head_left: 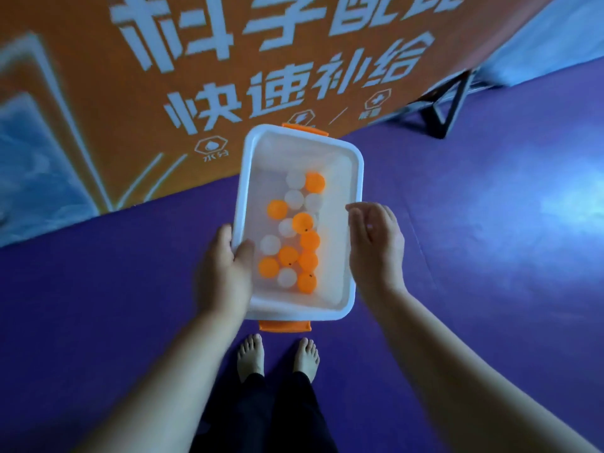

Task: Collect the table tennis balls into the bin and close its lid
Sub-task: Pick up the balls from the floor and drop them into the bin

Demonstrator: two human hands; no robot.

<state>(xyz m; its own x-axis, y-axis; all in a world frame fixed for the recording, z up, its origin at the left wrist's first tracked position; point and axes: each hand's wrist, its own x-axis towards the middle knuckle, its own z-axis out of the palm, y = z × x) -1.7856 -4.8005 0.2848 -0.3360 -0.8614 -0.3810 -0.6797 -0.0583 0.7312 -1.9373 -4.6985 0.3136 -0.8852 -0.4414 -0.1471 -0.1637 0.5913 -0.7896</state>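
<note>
A white translucent bin (pixel 356 178) with orange latches at both ends is held up in front of me. Several orange and white table tennis balls (pixel 302 222) lie on its bottom. My left hand (pixel 225 273) grips the bin's left rim, thumb hooked inside over the edge. My right hand (pixel 376 243) hovers beside the right rim with its fingers loosely curled and nothing in it. No lid is in view.
The floor is a purple mat (pixel 474 240). An orange banner with white characters (pixel 228 70) stands behind the bin on a black metal foot (pixel 441 109). My bare feet (pixel 277 358) are below the bin.
</note>
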